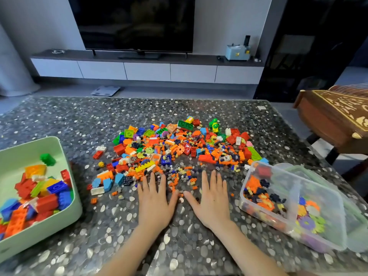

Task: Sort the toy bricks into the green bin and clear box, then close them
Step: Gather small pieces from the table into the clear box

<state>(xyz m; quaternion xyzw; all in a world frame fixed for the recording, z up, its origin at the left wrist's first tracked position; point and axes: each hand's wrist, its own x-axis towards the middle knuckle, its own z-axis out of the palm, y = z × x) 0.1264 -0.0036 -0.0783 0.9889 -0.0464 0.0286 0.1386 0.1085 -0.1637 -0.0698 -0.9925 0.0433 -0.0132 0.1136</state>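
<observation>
A wide heap of mixed toy bricks (pixel 179 148) covers the middle of the pebble-patterned table (pixel 79 120). My left hand (pixel 156 202) and my right hand (pixel 212 200) lie flat on the table at the heap's near edge, fingers straight, fingertips among the small bricks, thumbs nearly meeting. The green bin (pixel 73 208) stands open at the left, holding large bricks. The clear box (pixel 244 188) stands open at the right, with small bricks in its near compartment and flower-shaped pieces in the other.
A clear lid (pixel 358 226) lies under or behind the clear box at the table's right edge. A carved wooden instrument (pixel 334 114) stands off the table at the right. A TV console runs along the far wall.
</observation>
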